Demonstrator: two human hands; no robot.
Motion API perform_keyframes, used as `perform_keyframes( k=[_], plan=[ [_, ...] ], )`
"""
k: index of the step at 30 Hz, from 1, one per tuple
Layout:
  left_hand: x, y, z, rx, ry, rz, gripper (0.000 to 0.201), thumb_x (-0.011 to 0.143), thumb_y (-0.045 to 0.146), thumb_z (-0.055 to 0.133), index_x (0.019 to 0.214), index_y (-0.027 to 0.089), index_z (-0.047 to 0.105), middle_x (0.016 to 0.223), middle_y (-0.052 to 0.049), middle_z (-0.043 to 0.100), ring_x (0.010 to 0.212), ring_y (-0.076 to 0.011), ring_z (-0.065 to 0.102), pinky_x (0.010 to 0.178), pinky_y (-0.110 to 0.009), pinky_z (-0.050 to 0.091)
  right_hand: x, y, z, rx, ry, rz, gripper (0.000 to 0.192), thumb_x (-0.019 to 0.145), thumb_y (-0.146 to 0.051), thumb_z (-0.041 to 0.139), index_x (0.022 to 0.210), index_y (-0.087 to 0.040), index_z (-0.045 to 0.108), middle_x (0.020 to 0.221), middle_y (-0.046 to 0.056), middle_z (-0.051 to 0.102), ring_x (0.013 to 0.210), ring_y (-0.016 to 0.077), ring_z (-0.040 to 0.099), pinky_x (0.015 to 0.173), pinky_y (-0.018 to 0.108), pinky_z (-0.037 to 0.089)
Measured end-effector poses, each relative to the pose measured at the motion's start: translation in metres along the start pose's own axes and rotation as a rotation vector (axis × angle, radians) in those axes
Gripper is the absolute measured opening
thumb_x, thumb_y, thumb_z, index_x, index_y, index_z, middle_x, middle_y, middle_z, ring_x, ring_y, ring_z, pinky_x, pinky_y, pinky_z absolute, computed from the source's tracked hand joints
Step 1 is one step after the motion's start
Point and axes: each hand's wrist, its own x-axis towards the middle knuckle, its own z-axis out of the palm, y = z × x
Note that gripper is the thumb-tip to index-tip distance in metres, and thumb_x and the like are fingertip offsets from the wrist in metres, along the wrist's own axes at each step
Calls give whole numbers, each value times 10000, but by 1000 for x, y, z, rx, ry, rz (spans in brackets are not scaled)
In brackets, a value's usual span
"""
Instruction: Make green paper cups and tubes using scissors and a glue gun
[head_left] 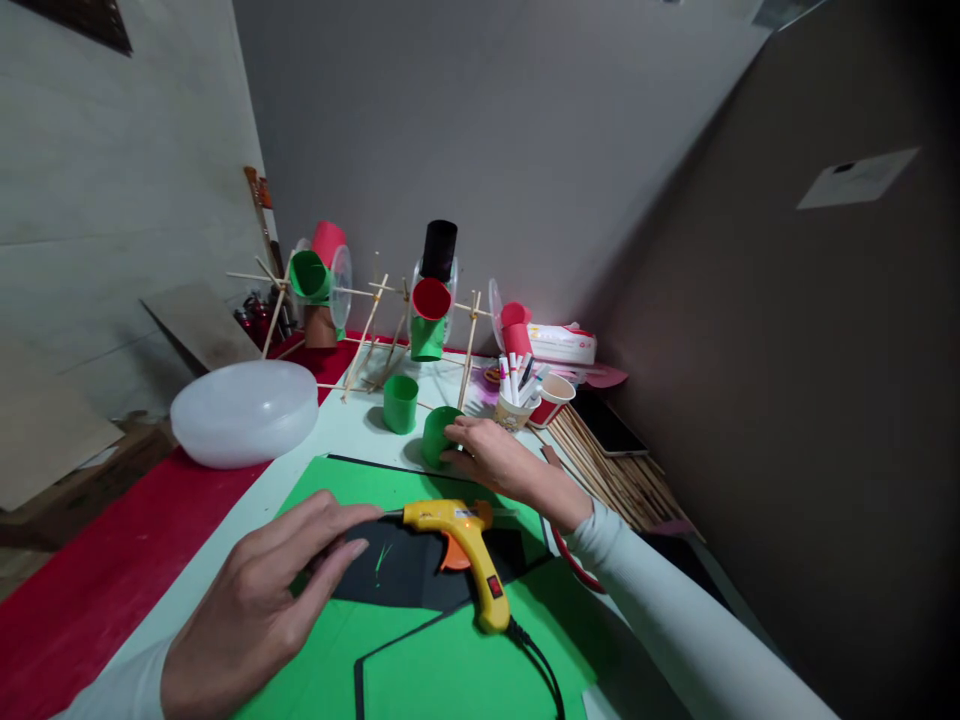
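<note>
Reaching across the worktop (337, 430), my right hand (491, 455) closes its grip round a green cup (439, 435) standing beside another cup (400, 403); my left hand (259, 595), fingers loosely curled and holding nothing, rests near the glue gun (465, 545).

1. The place looked like a home craft corner or small hobby workshop, set against plain grey walls.
2. A bench (187, 560) carried green craft sheets (450, 670) and a yellow hot glue gun (465, 545).
3. A handmade frame of thin wooden sticks (367, 330) stood at the back, with coloured paper tubes (429, 300) fixed to it.
4. A paper cup of marker pens (514, 395) and a bundle of wooden sticks (615, 475) lay to one side.
5. Loose boards (45, 420) leaned by the wall.
</note>
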Motion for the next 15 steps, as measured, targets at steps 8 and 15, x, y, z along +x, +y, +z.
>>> perform_keyframes(
  k=[8,15],
  plan=[
    [7,0,-4,-208,-91,-52,190,984,364,558,1117,324,687,913,42,700,870,-82,692,815,-92,513,-24,8,-34,23,190,8,203,1004,-251,582,1169,-137,611,1089,104,691,876,180,675,797,319,540],
    [0,-7,-4,-279,-141,-43,221,955,250,600,1145,332,676,996,29,714,922,-121,686,826,-152,531,-52,39,-14,5,182,129,181,979,-284,622,1099,-153,659,1062,53,695,886,184,688,792,380,583]
  ],
)
